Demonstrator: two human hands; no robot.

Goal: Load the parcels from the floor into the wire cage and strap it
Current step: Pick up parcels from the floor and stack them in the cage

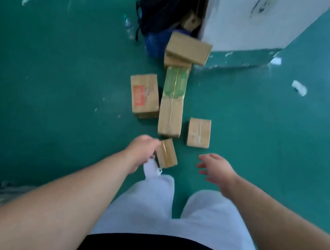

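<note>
Left hand (144,151) grips small cardboard parcel (169,153) by edge; likely light, stiff. Right hand (216,168), 3 o'clock of it, fingers spread, empty.

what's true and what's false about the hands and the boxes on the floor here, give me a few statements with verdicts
1. The left hand grips a small box. True.
2. The right hand holds a parcel. False: its fingers are spread and it holds nothing.
3. The box with the red label lies to the left of the long box with green tape. True.
4. The square box touches the long box with green tape. False: a gap shows between them.
5. A black bag lies beyond the stacked boxes. True.
</note>
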